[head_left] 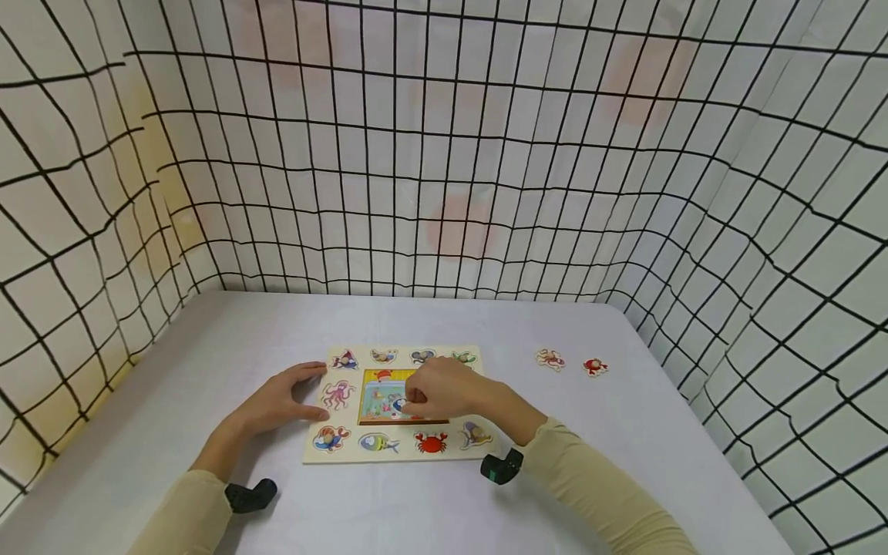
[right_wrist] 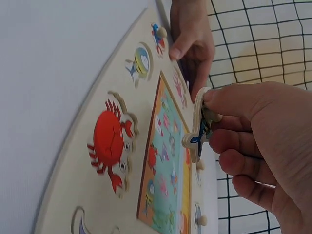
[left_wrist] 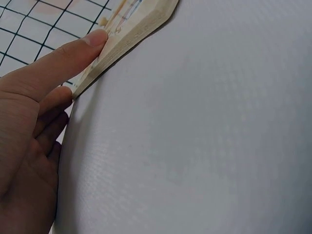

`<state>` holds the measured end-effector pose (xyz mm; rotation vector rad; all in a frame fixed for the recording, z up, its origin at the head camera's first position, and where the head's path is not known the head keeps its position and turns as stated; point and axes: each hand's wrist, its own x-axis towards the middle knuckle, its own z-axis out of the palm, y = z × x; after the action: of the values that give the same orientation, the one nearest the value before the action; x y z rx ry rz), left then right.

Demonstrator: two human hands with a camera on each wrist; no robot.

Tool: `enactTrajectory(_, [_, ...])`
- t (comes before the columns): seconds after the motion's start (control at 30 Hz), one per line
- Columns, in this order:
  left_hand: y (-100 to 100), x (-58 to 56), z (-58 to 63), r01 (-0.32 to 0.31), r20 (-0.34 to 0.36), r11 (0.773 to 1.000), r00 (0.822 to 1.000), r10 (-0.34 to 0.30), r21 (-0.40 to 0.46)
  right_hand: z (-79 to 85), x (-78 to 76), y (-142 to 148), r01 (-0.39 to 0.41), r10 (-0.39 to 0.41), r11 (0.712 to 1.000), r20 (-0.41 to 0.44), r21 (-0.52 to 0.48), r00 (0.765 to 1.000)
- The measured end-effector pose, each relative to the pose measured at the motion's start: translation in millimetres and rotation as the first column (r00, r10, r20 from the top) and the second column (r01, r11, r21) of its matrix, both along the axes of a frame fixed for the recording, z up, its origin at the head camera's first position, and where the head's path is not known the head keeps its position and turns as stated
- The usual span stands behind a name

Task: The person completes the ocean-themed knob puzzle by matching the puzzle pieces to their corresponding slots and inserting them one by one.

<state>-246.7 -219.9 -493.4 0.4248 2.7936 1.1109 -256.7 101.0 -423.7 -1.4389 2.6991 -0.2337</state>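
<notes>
My right hand (head_left: 444, 388) pinches a knobbed wooden fish puzzle piece (right_wrist: 199, 127) between thumb and fingers, above the middle of a wooden puzzle board (head_left: 347, 456). In the right wrist view the piece stands on edge, its blue tail showing and its knob partly hidden by the fingers. At the board's left edge, my left hand (head_left: 277, 399) rests with thumb and fingers spread against the side. A fish picture (head_left: 378, 442) and a red crab picture (head_left: 432, 442) show in recesses along the near row; a pink octopus picture (head_left: 338, 395) lies beside the left hand.
Two loose pieces, an octopus (head_left: 550, 359) and a red crab (head_left: 595, 367), lie on the white table (head_left: 590, 439) right of the board. Several knobbed pieces sit in the board around its sea picture (head_left: 380, 391). A black wire grid (head_left: 444, 177) encloses the back and sides.
</notes>
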Motion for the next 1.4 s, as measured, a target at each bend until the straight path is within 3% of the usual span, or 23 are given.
enactTrajectory(0.5, [1, 1.3, 2.3, 0.016, -0.005, 1.000, 1.000, -0.016, 0.003, -13.4, 18.2, -40, -0.110, 0.109, 0.993, 0.020, 0.042, 0.994])
enactTrajectory(0.9, [0, 0.9, 1.9, 0.006, 0.000, 1.000, 1.000, -0.006, 0.004, -20.8, 21.7, -50, -0.113, 0.109, 0.990, 0.053, 0.084, 0.993])
enactTrajectory(1.23, [-1, -0.6, 0.6, 0.014, -0.003, 1.000, 1.000, -0.014, 0.006, -31.1, 21.0, -51, -0.109, 0.107, 0.992, 0.035, 0.070, 0.994])
enactTrajectory(1.4, [-2, -0.7, 1.1, 0.001, 0.008, 1.000, 1.000, -0.001, 0.008, -33.7, 19.2, -48, -0.111, 0.109, 0.993, 0.075, 0.030, 0.991])
